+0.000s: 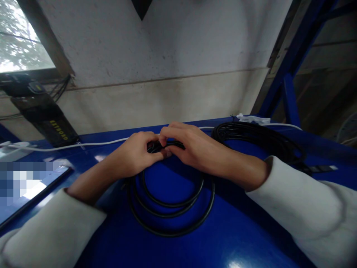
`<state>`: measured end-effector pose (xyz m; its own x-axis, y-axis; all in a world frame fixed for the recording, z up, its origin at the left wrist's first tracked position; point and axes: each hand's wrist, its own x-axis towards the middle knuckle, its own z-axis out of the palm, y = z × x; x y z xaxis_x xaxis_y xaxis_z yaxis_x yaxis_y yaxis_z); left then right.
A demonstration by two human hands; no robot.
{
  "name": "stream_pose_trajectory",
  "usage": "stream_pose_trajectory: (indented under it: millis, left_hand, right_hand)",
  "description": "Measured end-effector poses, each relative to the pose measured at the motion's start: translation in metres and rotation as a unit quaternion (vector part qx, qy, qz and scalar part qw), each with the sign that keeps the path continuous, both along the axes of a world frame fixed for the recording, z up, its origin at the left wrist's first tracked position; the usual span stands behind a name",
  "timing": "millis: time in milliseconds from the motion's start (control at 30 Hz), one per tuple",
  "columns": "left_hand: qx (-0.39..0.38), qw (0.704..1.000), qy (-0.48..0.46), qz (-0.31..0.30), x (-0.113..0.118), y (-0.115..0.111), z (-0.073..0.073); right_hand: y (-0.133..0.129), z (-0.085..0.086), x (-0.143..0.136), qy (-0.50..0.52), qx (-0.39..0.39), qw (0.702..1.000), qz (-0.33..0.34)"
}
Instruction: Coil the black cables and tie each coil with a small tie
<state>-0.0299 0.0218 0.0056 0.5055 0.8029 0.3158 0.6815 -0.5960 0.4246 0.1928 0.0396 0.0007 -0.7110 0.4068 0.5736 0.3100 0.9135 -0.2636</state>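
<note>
A black cable (171,235) lies in several loose loops on the blue table, and its far side is bunched together between my two hands. My left hand (138,154) is closed round the bunch from the left, thumb below and fingers above. From the right, my right hand (186,143) pinches the same bunch, its fingertips close to my left thumb. The fingers hide part of the bundle, and the cable's ends cannot be made out.
A second black cable coil (251,136) lies at the back right of the blue table (251,230). A white cord (97,143) runs along the back edge. At the left are a black bottle-like container (47,115) and a flat shiny panel (41,190). The wall stands behind.
</note>
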Motion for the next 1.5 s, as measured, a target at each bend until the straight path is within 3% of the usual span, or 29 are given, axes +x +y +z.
stream_pose_trajectory:
  millis: [167,300,833,1267,1500]
  left_hand:
    - [-0.01,1.0,0.004,-0.012,0.001,0.001,0.001]
    - [-0.001,1.0,0.022,0.011,0.001,0.001,0.002]
    - [-0.019,1.0,0.02,0.004,0.001,-0.002,0.004]
    - [-0.033,0.999,0.021,0.001,0.004,-0.004,0.012]
    - [-0.032,0.999,0.023,0.005,0.001,-0.001,0.01]
  right_hand:
    - [-0.003,0.003,0.002,-0.049,-0.002,0.999,-0.013]
    - [-0.006,0.005,0.003,-0.073,0.021,0.996,-0.036]
    - [-0.002,0.002,0.001,-0.035,0.025,0.997,-0.057]
    - [-0.004,0.003,0.0,-0.051,0.009,0.997,-0.061]
    - [-0.008,0.005,0.001,-0.071,0.02,0.995,-0.072]
